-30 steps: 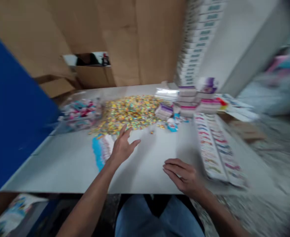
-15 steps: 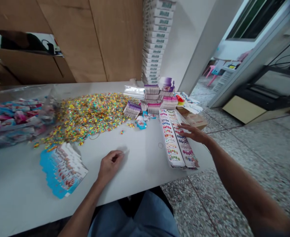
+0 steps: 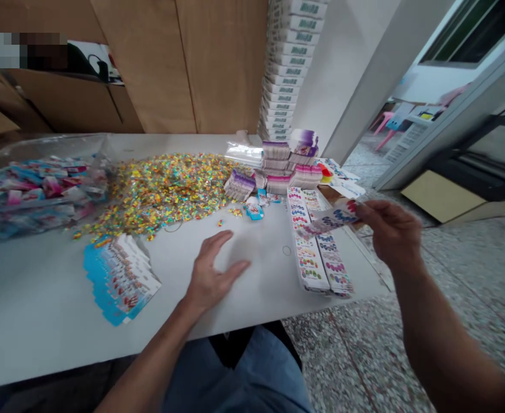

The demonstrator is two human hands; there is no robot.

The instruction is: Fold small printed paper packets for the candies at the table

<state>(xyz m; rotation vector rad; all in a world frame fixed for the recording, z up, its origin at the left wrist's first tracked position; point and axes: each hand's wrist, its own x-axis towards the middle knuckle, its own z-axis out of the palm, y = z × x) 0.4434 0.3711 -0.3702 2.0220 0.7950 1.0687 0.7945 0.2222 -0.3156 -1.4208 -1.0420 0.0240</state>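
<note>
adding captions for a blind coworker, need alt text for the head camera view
A person's right hand holds up a printed strip above a pile of similar strips on a white table, while the left hand spreads open near blue-edged cards and a heap of tiny colourful pieces.

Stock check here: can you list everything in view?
table: one, white, under everything
plastic bag: one, clear, far left, holding pink-and-blue packets
small pieces: many, multicoloured, heaped mid-table
cards: one fanned stack, blue-white, near left
boxes: one tall stack, white, far side
printed sheets: two strips, white with coloured rows, right
printed strip: one, white and blue, in the right hand
left hand: one, open, over the table
right hand: one, at far right
</note>
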